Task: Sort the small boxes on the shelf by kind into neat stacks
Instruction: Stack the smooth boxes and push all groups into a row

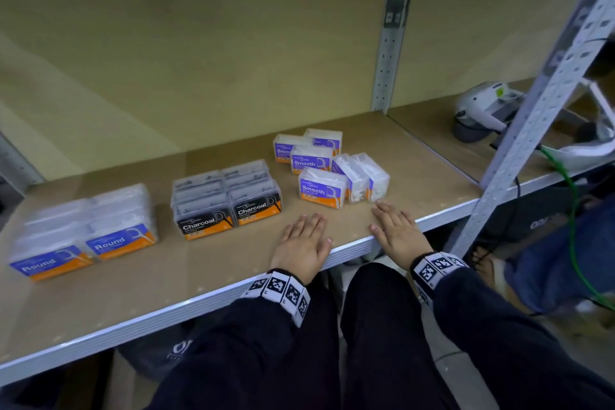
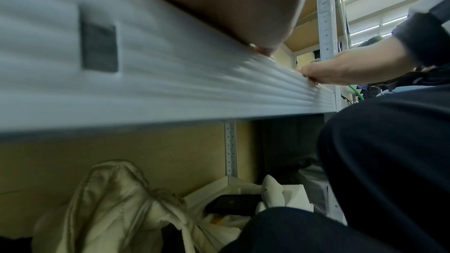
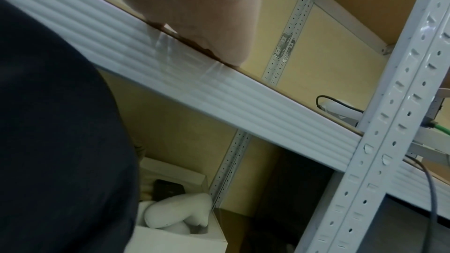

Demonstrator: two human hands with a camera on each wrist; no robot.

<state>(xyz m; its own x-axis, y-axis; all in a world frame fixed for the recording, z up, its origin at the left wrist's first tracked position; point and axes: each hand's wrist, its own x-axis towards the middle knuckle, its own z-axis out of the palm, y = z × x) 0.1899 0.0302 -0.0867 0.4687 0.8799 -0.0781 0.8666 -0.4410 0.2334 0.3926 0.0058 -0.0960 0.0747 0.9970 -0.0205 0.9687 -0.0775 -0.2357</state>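
Head view: both hands, left and right, flat, spread on shelf; loose Smooth boxes may topple if nudged

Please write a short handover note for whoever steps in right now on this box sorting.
Left hand and right hand: both flat on the shelf front edge, holding nothing.
Round boxes: neat block at the left.
Charcoal boxes: neat block in the middle.
Smooth boxes: loose cluster at the right, facing different ways, two turned sideways.
Done: Round and Charcoal look sorted.
Left: square up and stack the Smooth boxes.
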